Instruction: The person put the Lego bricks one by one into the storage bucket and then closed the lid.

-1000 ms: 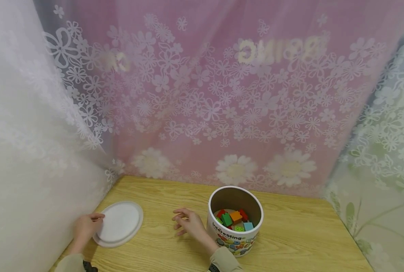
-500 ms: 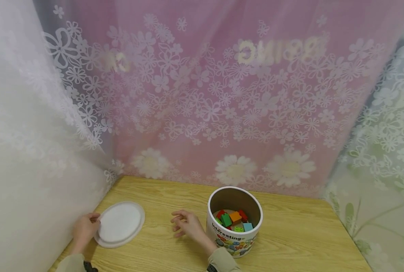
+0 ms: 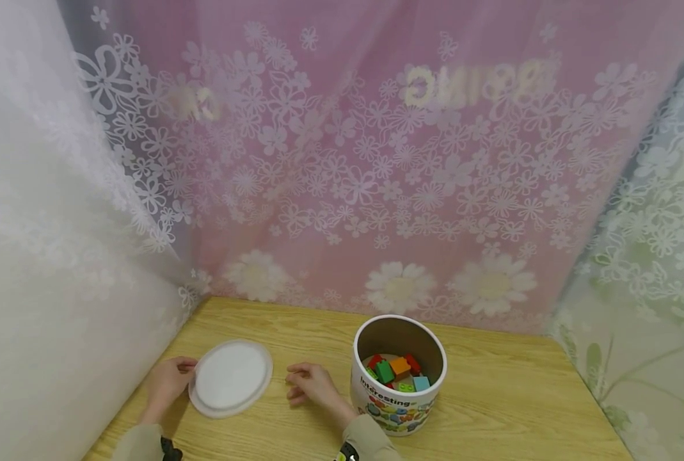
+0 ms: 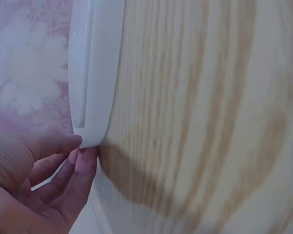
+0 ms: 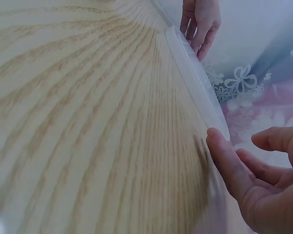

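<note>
A round white lid (image 3: 231,376) lies on the table, left of the middle in the head view. My left hand (image 3: 167,386) pinches its left rim; in the left wrist view the thumb (image 4: 63,141) is on one face and the fingers are at the edge. To the right of the lid, my right hand (image 3: 314,386) hovers with loosely bent fingers and holds nothing. Its fingertips overlap the lid's far end in the right wrist view. Behind that forearm stands a white bucket (image 3: 396,422) printed with "Interesting". Inside it are several toy bricks (image 3: 400,367), red, green, orange and light blue.
The wood-grain table (image 3: 509,397) runs to a pink flowered curtain (image 3: 318,211) at the back. Pale curtains hang on both sides, the left one (image 3: 59,288) close to my left hand.
My left hand has drawn the lid to the right across the table, towards my right hand. The right hand has shifted slightly left; the bucket stays in place.
</note>
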`<move>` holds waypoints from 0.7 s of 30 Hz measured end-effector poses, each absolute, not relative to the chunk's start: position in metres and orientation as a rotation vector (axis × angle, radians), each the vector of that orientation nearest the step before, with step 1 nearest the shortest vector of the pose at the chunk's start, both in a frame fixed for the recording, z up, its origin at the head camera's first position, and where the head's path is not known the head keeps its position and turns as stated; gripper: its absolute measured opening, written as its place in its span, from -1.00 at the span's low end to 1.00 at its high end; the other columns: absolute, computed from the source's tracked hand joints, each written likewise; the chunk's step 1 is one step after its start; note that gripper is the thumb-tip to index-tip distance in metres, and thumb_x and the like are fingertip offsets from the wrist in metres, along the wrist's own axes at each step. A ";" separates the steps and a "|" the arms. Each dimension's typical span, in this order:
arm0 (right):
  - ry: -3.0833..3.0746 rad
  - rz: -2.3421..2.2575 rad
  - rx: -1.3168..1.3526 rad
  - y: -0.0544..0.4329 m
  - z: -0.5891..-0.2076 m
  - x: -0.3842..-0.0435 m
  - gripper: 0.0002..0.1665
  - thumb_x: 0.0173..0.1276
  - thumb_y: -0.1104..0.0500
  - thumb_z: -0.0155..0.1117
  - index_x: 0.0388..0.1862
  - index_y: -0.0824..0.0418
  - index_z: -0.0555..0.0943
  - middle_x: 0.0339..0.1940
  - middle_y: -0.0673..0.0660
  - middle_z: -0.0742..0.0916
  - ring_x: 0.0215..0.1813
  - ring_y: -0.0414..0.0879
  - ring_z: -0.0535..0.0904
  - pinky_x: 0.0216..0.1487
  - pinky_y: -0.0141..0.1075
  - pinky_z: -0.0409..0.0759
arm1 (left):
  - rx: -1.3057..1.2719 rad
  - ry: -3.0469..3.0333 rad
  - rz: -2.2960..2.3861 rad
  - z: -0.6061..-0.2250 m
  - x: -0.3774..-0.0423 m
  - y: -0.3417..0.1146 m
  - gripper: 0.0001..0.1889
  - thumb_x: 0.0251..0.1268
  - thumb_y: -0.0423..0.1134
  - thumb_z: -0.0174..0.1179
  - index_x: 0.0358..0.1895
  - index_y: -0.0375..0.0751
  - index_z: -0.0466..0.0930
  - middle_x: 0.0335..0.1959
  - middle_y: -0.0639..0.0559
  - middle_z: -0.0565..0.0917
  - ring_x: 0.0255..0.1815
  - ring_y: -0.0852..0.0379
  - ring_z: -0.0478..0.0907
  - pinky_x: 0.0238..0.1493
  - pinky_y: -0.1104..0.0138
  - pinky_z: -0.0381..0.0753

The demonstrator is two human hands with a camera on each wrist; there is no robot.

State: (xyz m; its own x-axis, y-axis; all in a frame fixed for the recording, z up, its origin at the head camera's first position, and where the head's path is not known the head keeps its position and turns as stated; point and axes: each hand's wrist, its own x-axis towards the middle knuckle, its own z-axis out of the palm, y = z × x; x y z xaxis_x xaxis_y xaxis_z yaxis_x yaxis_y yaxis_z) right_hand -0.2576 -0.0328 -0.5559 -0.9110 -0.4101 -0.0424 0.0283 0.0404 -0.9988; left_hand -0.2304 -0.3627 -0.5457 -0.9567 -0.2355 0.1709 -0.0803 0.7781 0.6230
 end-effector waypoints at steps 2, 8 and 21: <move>2.008 -1.935 -0.363 -0.035 -0.558 -0.259 -0.62 0.45 0.37 0.14 0.16 0.58 0.55 -0.16 0.35 0.75 -0.36 0.10 0.76 -0.33 -0.10 0.79 | 0.219 -2.730 -0.940 -0.546 -0.231 -0.357 -0.80 0.24 -0.40 0.26 -0.15 -0.46 0.73 -0.34 -0.20 0.75 -0.38 -0.01 0.67 -0.41 0.33 0.55; 2.016 -1.952 -0.305 -0.039 -0.563 -0.261 -0.61 0.46 0.38 0.11 0.17 0.62 0.53 -0.12 0.35 0.75 -0.34 0.12 0.76 -0.29 -0.14 0.80 | 0.190 -2.752 -0.979 -0.545 -0.233 -0.341 -0.82 0.23 -0.41 0.27 -0.17 -0.47 0.73 -0.37 -0.17 0.75 -0.43 0.06 0.64 -0.43 0.31 0.54; 2.101 -1.917 -0.237 -0.046 -0.558 -0.259 -0.59 0.47 0.42 0.08 0.22 0.62 0.53 -0.29 0.41 0.75 -0.28 0.21 0.76 -0.22 -0.11 0.79 | 0.236 -2.743 -1.081 -0.550 -0.238 -0.328 -0.81 0.26 -0.40 0.28 -0.14 -0.46 0.74 -0.38 -0.13 0.76 -0.56 0.21 0.60 -0.51 0.35 0.54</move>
